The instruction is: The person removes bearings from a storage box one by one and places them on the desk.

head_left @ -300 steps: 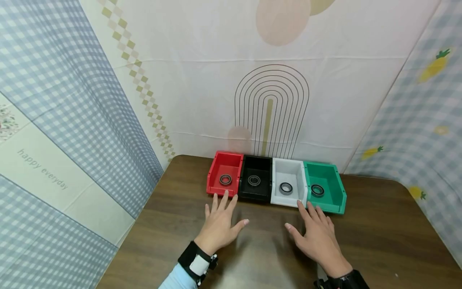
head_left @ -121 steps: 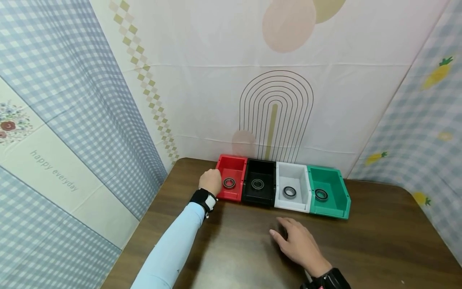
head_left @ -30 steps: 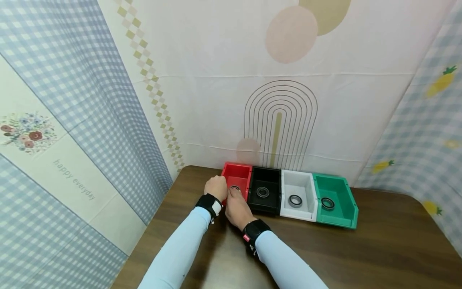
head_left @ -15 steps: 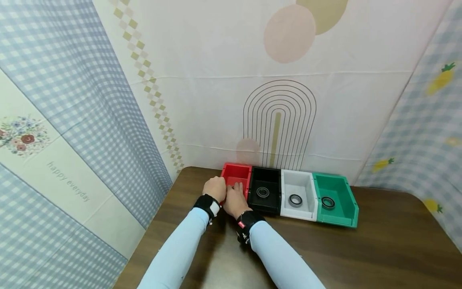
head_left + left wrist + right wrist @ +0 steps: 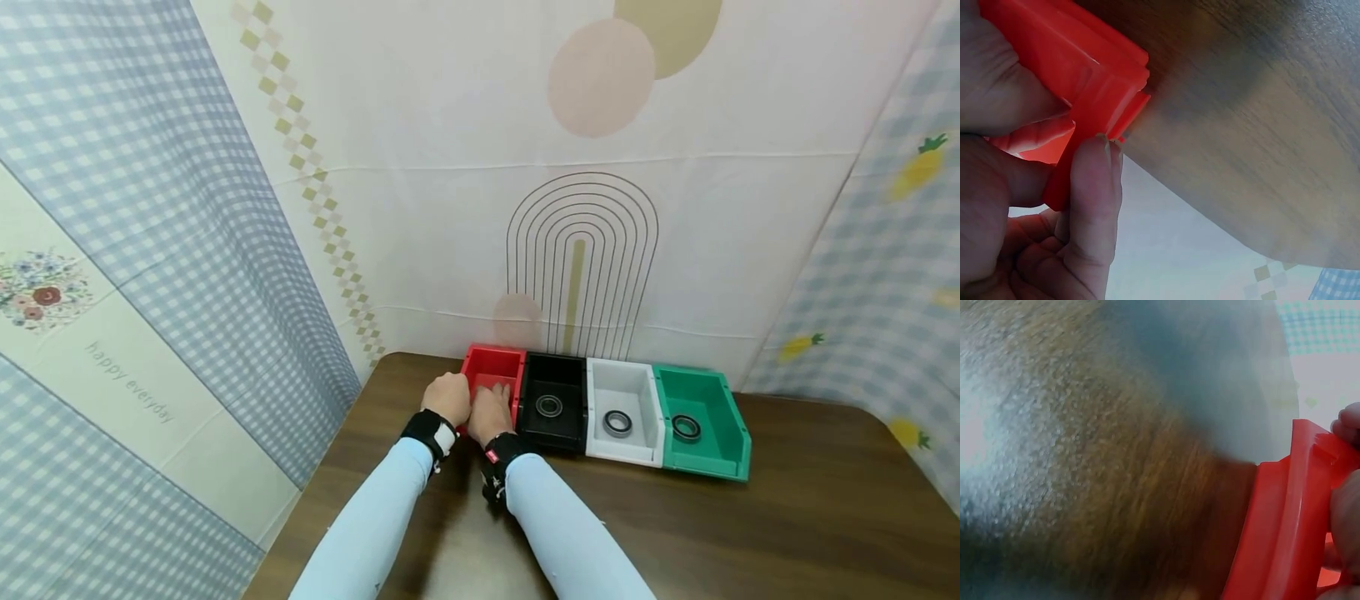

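At the left end of a row of bins, my left hand (image 5: 447, 398) grips the left wall of the red bin (image 5: 495, 358). The left wrist view shows fingers (image 5: 1094, 187) on both sides of that red wall. My right hand (image 5: 491, 414) reaches over the front of the same bin, fingers down inside it. The bearing in the red bin is hidden behind the hands, and I cannot tell whether the right fingers pinch it. In the right wrist view, the right hand (image 5: 1346, 509) shows only at the edge, beside the bin's front lip (image 5: 1294, 512).
To the right stand a black bin (image 5: 558, 371), a white bin (image 5: 622, 379) and a green bin (image 5: 720, 417), side by side. Each holds one ring-shaped bearing. The brown wooden table (image 5: 810, 500) backs onto a white patterned cloth (image 5: 450, 217).
My left hand went from spread above the table to gripping the red bin's wall. My right hand crossed from the right into that bin, and its bearing went from view behind the hands.
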Motion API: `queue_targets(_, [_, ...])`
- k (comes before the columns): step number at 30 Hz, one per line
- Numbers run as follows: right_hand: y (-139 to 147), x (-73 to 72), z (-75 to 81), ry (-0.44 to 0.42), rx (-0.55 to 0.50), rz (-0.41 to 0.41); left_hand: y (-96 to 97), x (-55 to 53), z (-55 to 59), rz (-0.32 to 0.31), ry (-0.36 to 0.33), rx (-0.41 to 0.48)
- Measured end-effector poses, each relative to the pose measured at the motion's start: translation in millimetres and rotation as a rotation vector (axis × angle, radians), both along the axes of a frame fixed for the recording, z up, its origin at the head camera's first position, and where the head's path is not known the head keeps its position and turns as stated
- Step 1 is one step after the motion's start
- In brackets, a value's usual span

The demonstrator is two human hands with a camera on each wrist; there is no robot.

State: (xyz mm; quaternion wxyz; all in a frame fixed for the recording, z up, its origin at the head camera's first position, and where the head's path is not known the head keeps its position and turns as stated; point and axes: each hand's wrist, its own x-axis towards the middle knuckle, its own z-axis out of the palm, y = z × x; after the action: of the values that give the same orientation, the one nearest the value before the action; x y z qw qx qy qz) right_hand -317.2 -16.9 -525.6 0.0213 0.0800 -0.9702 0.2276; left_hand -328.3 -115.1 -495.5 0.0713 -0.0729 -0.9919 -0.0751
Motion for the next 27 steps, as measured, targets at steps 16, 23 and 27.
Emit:
queue_targets(16, [-13.9,-7.2,-1.2,0.005,-0.041,-0.150,-2.8,1.6,5.6,0.030,-0.023,0.043])
queue_targets(23, [-14.8,-7.4,-3.0,0.017,-0.057,-0.186,-2.9,1.2,3.3,0.026,-0.053,0.070])
queue_targets(27, [-14.5,-6.8,-3.2,0.020,-0.053,-0.192,-3.1,2.4,3.7,0.025,-0.057,0.086])
